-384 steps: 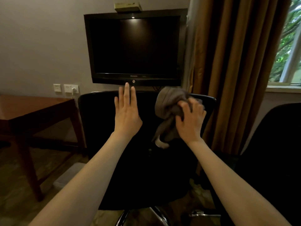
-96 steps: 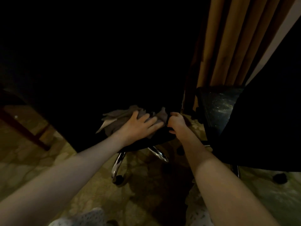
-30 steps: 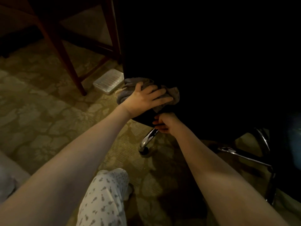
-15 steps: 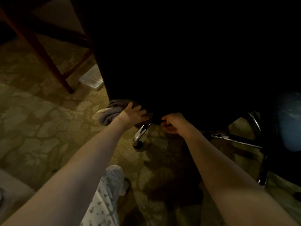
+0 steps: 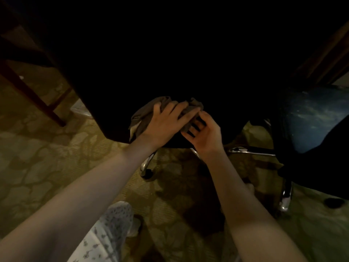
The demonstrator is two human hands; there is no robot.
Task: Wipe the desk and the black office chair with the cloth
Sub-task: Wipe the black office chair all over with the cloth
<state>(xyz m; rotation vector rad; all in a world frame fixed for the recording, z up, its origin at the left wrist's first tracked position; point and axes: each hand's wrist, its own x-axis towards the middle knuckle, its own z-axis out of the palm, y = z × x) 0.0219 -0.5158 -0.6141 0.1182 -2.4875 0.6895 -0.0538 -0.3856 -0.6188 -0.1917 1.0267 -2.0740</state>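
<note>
Entry, head view, as I see it from my station.

1. Grey crumpled cloth (image 5: 143, 118): lies against the lower edge of the black padded office chair (image 5: 170, 63), bunched, with a pale corner hanging at its left end.
2. Left hand (image 5: 164, 123): laid flat on top of the cloth, fingers straight and slightly spread, pressing it to the chair. The cloth shows past the hand on the left and beyond the fingertips.
3. Right hand (image 5: 205, 133): just beside the left, palm turned towards me, fingers loosely curled at the cloth's right end. I cannot tell whether they pinch the cloth or only touch it.
4. Chrome chair base leg (image 5: 149, 161): below the left wrist, ending in a dark castor.
5. Dark wooden desk leg (image 5: 32, 95): far left, well apart from both hands.
6. Olive patterned carpet (image 5: 47, 167): under everything.
7. White printed trouser leg (image 5: 109, 227): bottom, between my forearms.
</note>
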